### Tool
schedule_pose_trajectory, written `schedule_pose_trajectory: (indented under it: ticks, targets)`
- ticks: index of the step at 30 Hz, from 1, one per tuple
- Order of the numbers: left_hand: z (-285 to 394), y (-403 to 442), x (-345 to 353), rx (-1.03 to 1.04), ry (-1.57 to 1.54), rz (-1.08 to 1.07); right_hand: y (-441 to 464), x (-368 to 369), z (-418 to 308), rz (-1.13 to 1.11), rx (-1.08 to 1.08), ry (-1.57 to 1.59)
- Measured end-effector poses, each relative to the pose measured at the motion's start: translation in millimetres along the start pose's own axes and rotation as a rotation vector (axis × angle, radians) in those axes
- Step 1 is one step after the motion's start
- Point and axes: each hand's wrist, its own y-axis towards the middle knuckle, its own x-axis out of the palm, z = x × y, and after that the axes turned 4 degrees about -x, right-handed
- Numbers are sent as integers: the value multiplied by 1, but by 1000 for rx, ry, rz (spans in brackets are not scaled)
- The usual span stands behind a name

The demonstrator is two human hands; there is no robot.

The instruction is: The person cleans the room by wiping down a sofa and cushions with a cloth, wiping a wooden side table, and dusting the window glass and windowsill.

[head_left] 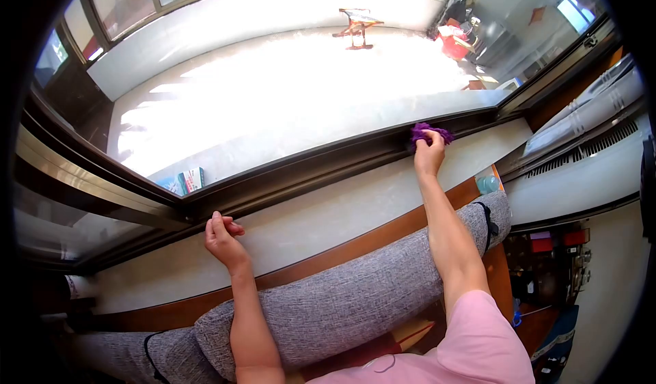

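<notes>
My right hand [430,153] pinches a fluffy purple cloth [432,135], which rests against the dark metal window track [321,167] toward its right end. My left hand [224,242] is by the left part of the track, over the edge of the pale stone sill [328,210]. Its fingers are loosely bent and partly apart, with nothing visible in them. Below both forearms lies a rolled grey woven mat or cushion [348,309], tied with a black strap near its right end.
Beyond the window opening, a small box [192,179] stands on the outer ledge. A folding stool [358,27] and a red bag [454,41] are farther out on the bright floor. A sliding window frame [102,179] borders the left; shelves with objects [547,261] are at right.
</notes>
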Motion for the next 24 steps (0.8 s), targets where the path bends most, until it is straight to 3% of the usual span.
schedule_pose_trajectory:
  ticks: [5, 7, 10, 14, 15, 17, 18, 20, 24]
  targets:
    - [7, -6, 4, -33, 8, -1, -91, 16, -130, -563, -643, 233]
    - [10, -8, 6, -28, 28, 31, -111, 29, -150, -632, -974, 304]
    - [8, -3, 5, -18, 38, 22, -100, 36, -128, -621, -1026, 65]
    - [5, -3, 4, -15, 9, 24, -33, -6, -52, -448, -475, -424]
    - [4, -3, 3, -18, 11, 29, -14, -12, -31, -326, -284, -443]
    - [2, -1, 2, -36, 12, 13, 12, -28, -5, -216, -114, -491]
    - [3, -1, 2, -37, 13, 9, 9, -27, -1, -214, -111, -494]
    - [4, -2, 4, -64, 24, 39, -6, -22, -12, -434, -108, -345]
    - [4, -2, 4, -57, 34, 32, -84, -10, -108, -868, -590, 193]
